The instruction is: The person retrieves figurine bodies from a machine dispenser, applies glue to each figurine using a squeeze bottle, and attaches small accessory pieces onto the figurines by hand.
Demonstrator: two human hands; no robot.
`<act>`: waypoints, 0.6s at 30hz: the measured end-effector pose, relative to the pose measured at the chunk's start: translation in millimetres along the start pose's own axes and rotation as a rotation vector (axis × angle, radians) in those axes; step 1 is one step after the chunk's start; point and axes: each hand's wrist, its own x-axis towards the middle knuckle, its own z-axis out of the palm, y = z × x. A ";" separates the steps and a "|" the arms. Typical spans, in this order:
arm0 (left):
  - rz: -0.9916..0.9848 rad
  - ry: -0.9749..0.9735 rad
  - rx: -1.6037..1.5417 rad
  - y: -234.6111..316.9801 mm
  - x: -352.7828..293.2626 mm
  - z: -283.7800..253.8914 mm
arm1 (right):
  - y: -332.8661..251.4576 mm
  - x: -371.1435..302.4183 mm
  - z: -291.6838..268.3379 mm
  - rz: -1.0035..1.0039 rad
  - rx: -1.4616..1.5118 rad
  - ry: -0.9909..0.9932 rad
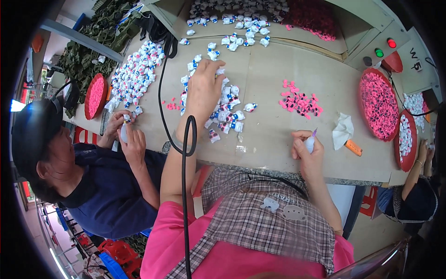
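Observation:
My left hand point(205, 87) reaches over a loose pile of small white figurines point(228, 113) with blue and pink markings. Its thumb and fingers close about one white figurine point(220, 72), which is partly hidden. My right hand point(308, 152) is wrapped round a small white squeeze bottle point(310, 144) with a purple pointed tip aimed up and away. Beyond it lies a scatter of small pink pieces with dark spots point(301, 100). One figurine point(250, 107) rests apart, at the right of the pile.
A black cable point(185, 195) hangs before my left forearm. Crumpled tissue point(343, 131) and an orange tool point(353, 148) lie right. Red bowls point(379, 104) hold pink and white pieces. A co-worker point(88, 172) at left works with a bottle. A shelf point(320, 44) stands behind.

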 end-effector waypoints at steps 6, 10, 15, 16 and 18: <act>-0.079 -0.239 0.337 -35.0 25.0 12.1 | -0.6 1.1 -4.4 0.072 0.022 -0.029; -0.105 -0.355 0.469 -45.6 53.9 20.3 | -0.2 6.0 -7.0 0.078 0.020 -0.054; -0.091 -0.164 0.408 -44.5 84.0 60.8 | -1.6 6.3 -7.8 0.088 0.019 -0.077; -0.091 -0.161 0.409 -45.6 87.3 66.6 | -1.9 4.8 -9.0 0.086 0.018 -0.078; -0.129 -0.281 0.501 -52.1 90.4 80.8 | -0.7 5.7 -9.7 0.088 0.026 -0.085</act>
